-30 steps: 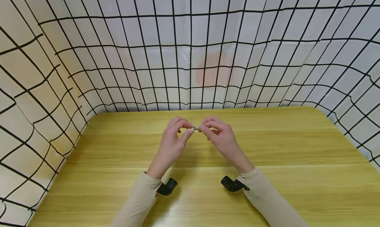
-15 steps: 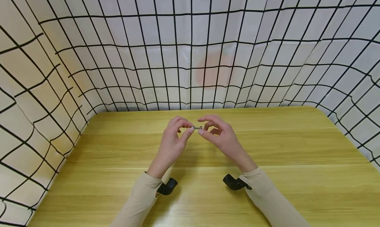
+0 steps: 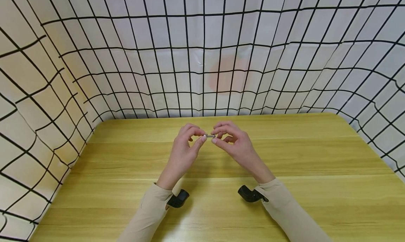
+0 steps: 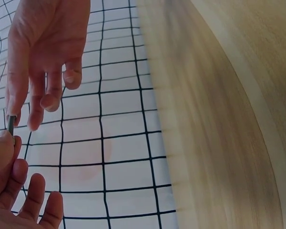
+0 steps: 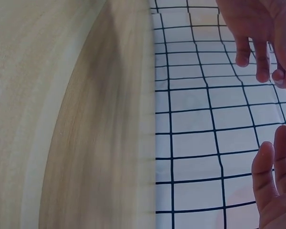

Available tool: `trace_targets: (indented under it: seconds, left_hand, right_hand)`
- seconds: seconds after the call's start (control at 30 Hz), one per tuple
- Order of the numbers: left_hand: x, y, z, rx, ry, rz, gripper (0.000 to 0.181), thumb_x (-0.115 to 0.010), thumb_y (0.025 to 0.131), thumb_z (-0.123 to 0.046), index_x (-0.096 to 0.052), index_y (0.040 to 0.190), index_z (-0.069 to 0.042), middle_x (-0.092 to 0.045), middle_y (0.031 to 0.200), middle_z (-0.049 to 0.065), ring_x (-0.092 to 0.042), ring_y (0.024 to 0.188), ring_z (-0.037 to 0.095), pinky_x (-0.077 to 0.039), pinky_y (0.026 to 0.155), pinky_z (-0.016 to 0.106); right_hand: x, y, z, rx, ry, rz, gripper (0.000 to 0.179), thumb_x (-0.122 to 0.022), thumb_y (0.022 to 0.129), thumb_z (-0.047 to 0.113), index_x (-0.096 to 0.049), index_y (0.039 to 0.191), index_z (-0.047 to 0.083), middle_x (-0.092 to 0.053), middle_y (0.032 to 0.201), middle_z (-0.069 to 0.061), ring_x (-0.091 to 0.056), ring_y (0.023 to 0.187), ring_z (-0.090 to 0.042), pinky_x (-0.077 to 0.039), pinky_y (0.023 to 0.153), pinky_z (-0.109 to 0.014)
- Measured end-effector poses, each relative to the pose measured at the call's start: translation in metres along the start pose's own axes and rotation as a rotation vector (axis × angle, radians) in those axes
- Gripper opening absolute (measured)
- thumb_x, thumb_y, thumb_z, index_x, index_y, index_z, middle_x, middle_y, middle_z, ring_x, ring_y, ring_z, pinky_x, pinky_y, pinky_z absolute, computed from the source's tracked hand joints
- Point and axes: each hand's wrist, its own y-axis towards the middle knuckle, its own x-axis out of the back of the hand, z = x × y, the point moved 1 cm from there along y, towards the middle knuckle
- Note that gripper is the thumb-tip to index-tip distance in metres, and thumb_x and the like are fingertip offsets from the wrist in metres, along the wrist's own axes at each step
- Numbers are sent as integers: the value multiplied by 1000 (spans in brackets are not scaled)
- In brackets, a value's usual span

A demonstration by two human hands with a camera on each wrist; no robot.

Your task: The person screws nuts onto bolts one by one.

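Observation:
A small, thin metal bolt (image 3: 209, 136) lies level between the two hands, above the table, with a wider part at its right end. My left hand (image 3: 186, 143) pinches its left end between thumb and forefinger. At the right end, the thumb and forefinger of my right hand (image 3: 235, 142) close in from below and above, fingertips right at the wider part. In the left wrist view the bolt (image 4: 10, 125) stands between both sets of fingertips. The right wrist view shows only a bit of metal at the left hand (image 5: 262, 21); the fingers hide the rest.
The hands are over the far half of a yellow wood-grain table (image 3: 126, 185). Behind it and at both sides hangs a white sheet with a black grid (image 3: 177, 59). Each beige sleeve (image 3: 145, 210) has a black wrist camera (image 3: 250, 194) beside its cuff.
The right forefinger lifts off the bolt's right end, baring the wider part, then comes back down towards the thumb. The left hand keeps its pinch and stays almost in place.

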Motion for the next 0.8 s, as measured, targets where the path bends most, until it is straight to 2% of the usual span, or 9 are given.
trace_targets:
  seconds: [0.4,0.6,0.8]
  left_hand:
    - [-1,-1,-1,-17,-3,-8,3,-68,94,-10,-68,96,-8,-56,99,-5,-50,99,12,-43,81,44]
    - [-2,-1,-1,-25,-13,-3,4,-67,94,-11,-68,96,-7,-56,99,-5,-49,99,12,-43,81,47]
    - [-2,0,-1,-4,-22,-17,3,-68,93,-9,-68,96,-7,-56,99,-5,-49,99,12,-42,81,46]
  right_hand:
    - [0,0,-1,-48,33,-24,6,-66,93,2,-69,98,-1,-57,115,-14,-55,97,-20,-49,70,-27]
    - [-1,0,-2,-58,53,-25,9,-63,95,3,-69,95,-3,-58,114,-16,-55,97,-21,-49,69,-25]
    - [1,0,-2,-68,69,-3,13,-59,98,5,-67,100,-5,-58,114,-17,-53,91,-22,-50,68,-33]
